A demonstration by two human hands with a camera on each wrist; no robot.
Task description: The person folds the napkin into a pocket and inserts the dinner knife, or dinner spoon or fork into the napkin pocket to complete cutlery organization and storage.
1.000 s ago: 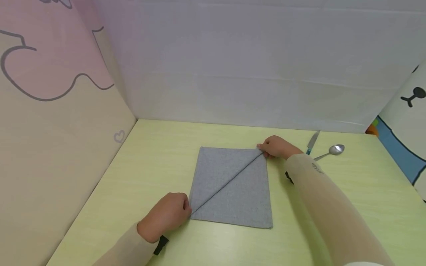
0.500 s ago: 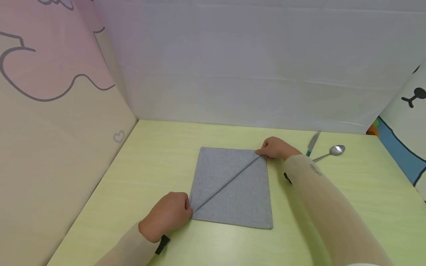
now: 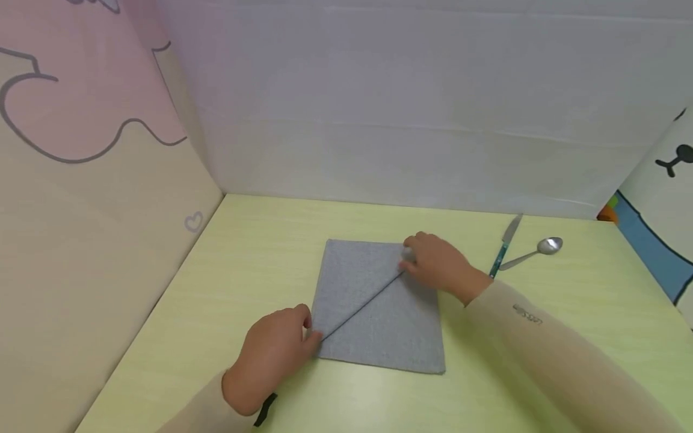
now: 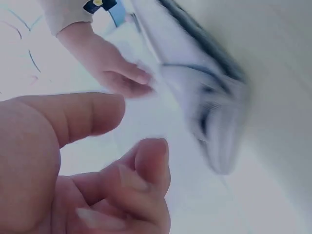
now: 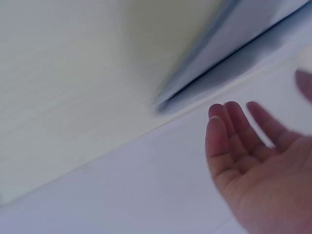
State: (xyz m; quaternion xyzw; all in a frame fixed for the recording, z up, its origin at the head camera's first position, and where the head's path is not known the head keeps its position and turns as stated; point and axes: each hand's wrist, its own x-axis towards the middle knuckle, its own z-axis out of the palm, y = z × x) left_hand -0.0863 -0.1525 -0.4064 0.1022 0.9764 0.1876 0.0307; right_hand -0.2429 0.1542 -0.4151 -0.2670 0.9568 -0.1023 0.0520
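Observation:
A grey cloth napkin (image 3: 373, 325), folded into a square with a diagonal fold line across it, lies flat on the table. Near its lower left corner is my left hand (image 3: 273, 349); in the left wrist view its thumb and loosely bent fingers (image 4: 153, 161) stand apart, with the napkin's layered corner (image 4: 222, 126) away from them. My right hand (image 3: 435, 261) is over the upper right corner, which it hides in the head view. The right wrist view shows its fingers (image 5: 217, 141) fairly straight and apart from the napkin's corner (image 5: 195, 90).
A knife (image 3: 506, 243) with a green-blue handle lies right of the napkin, beside my right forearm. Next to it is a metal spoon (image 3: 549, 245). A white sheet wall (image 3: 406, 108) stands behind the light yellow table (image 3: 260, 240), with printed panels at both sides.
My right hand has let go of the upper right corner and moved left and inward over the napkin. The left hand has loosened from the lower left corner. The napkin stays in place.

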